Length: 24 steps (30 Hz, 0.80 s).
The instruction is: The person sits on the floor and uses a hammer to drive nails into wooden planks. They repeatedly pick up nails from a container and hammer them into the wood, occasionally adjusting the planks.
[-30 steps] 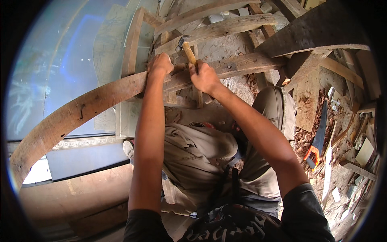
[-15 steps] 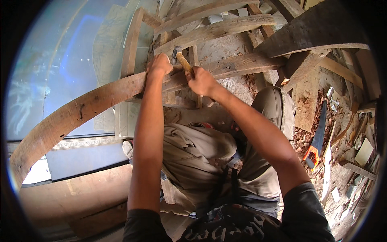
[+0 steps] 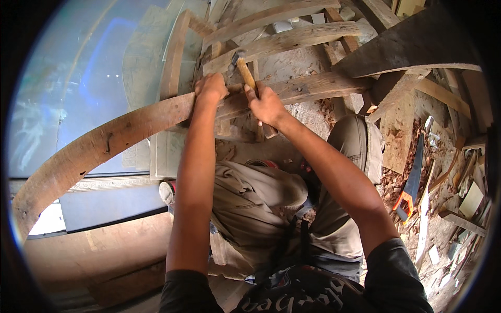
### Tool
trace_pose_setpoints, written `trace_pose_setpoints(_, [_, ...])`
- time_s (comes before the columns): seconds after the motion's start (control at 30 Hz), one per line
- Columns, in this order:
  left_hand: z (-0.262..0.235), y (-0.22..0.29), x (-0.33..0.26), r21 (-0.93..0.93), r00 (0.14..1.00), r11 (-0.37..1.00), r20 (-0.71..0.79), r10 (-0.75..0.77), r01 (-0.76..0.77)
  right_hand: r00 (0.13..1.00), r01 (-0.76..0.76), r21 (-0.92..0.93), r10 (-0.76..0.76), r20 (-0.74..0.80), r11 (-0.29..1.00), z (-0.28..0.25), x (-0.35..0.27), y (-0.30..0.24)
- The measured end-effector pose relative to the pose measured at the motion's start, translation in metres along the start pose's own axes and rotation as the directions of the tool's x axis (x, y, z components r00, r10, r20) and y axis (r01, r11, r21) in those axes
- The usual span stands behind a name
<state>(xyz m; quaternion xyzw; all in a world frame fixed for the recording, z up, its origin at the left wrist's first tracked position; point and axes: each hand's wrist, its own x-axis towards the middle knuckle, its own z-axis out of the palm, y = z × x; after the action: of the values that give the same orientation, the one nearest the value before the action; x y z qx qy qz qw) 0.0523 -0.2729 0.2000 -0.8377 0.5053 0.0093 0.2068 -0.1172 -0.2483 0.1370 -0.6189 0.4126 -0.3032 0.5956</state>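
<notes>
Narrow gap between left hand (image 3: pixel 211 87) and hammer (image 3: pixel 245 73), wooden slat (image 3: pixel 297 37) behind, curved plank (image 3: pixel 112 130) in the way leftward

Left hand (image 3: pixel 211 87) at the curved board's (image 3: pixel 112 134) upper end; right hand (image 3: pixel 267 108), right of the board, gripping a hammer (image 3: pixel 246 73).

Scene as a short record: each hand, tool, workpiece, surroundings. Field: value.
Left hand: on the right-hand end of the curved plank; fingertips hidden
Right hand: wrapped around the wooden handle of the hammer
Hammer head: pointing away from the person, beyond the right hand
Workpiece: long curved plank, sweeping to the lower left; wooden beam to its right
Surroundings: handsaw with orange handle, lying at right among wood scraps
</notes>
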Motion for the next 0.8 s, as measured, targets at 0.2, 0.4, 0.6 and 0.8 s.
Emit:
trace_pose_setpoints(0.2, [-0.003,0.002,0.001,-0.023,1.000,1.000,0.021,-0.019,0.020,0.981,-0.111,0.075,0.097,0.165,0.991,-0.021,0.011,-0.009])
trace_pose_setpoints(0.4, [-0.002,0.000,0.001,-0.015,1.000,1.000,0.026,-0.017,0.018,0.990,-0.040,0.027,0.036,0.134,0.999,-0.019,-0.001,-0.014])
trace_pose_setpoints(0.6, [-0.008,-0.003,-0.022,-0.086,0.983,0.987,-0.130,0.127,-0.139,0.993,-0.103,0.061,0.098,0.069,0.993,-0.025,0.003,-0.012])
trace_pose_setpoints(0.8, [0.033,-0.027,-0.106,-0.663,0.823,0.624,-0.565,-0.055,-0.413,0.993,-0.045,0.061,0.038,0.109,0.997,-0.014,0.000,-0.008])
